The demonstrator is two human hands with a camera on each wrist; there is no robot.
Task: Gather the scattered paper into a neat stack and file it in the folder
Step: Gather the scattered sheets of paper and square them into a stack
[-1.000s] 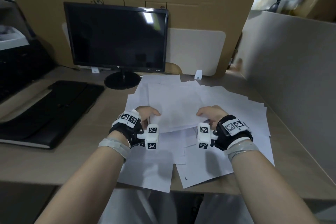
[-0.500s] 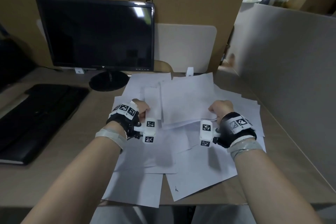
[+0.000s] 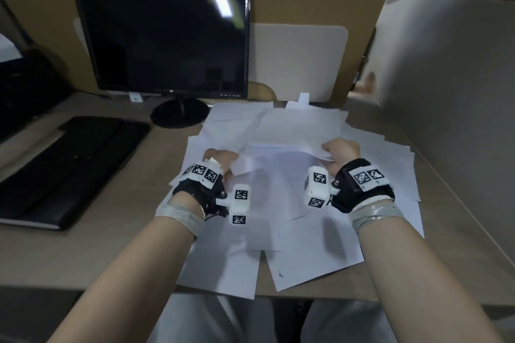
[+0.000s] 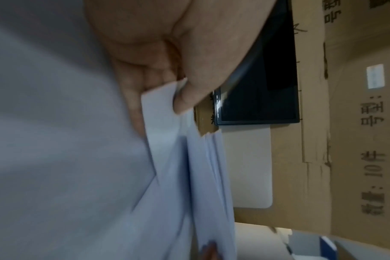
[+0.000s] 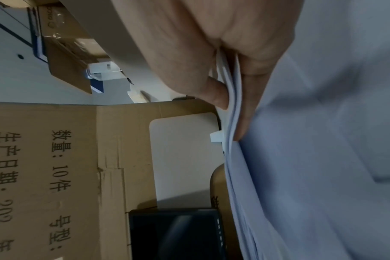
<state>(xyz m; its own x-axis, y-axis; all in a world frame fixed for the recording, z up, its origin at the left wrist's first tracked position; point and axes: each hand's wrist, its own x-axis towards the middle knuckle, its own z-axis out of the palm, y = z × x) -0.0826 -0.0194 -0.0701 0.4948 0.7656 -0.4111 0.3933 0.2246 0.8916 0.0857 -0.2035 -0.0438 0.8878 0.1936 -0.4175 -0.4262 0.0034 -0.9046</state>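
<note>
You hold a small bundle of sheets (image 3: 289, 131) lifted off the desk (image 3: 83, 253) — keep both grips even so the edges can be tapped square before you pick up more. Your left hand (image 3: 220, 160) pinches the bundle's near-left corner between thumb and fingers; your right hand (image 3: 341, 152) pinches the near-right edge the same way, with several layers showing in the wrist view. Both wrists sit low, knuckles up, forearms reaching in from the near edge. Many loose sheets (image 3: 315, 256) lie spread beneath and around the bundle. The black folder (image 3: 69, 167) waits closed on the left, well apart — gather everything first.
</note>
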